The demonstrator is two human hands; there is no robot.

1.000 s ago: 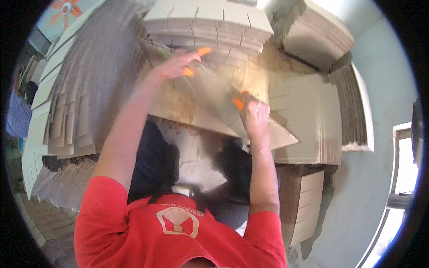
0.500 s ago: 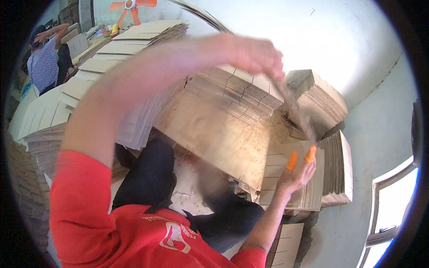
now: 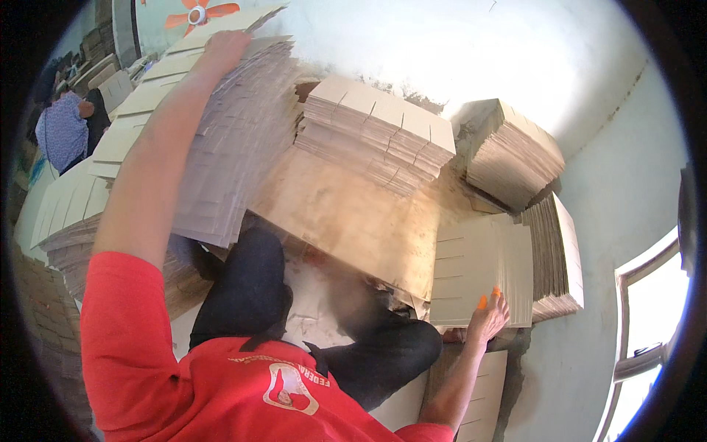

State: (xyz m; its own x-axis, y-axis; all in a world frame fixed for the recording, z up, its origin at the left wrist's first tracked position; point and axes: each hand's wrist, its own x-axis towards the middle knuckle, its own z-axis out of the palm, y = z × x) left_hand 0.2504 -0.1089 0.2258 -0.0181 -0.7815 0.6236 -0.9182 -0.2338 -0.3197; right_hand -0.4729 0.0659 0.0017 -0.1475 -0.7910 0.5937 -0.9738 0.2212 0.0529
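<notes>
My left hand (image 3: 224,46) reaches far up and left, its fingers curled on the top cardboard sheet (image 3: 254,20) of a tall leaning stack (image 3: 228,147). My right hand (image 3: 487,317), with orange covers on two fingertips, grips the lower edge of a pale slotted cardboard sheet (image 3: 479,258) at the right. Between the two, a large brown cardboard sheet (image 3: 346,214) lies tilted over my dark-trousered legs.
More stacks of cut cardboard stand at the centre back (image 3: 383,129), back right (image 3: 515,151) and far right (image 3: 563,258), with others along the left (image 3: 66,206). Another person (image 3: 62,132) works at the far left. An orange fan (image 3: 200,11) hangs above; a window (image 3: 652,331) is at the right.
My left hand swung a cardboard sheet from the middle up onto the left stack. My right hand dropped from the centre down to the slotted sheet at the right.
</notes>
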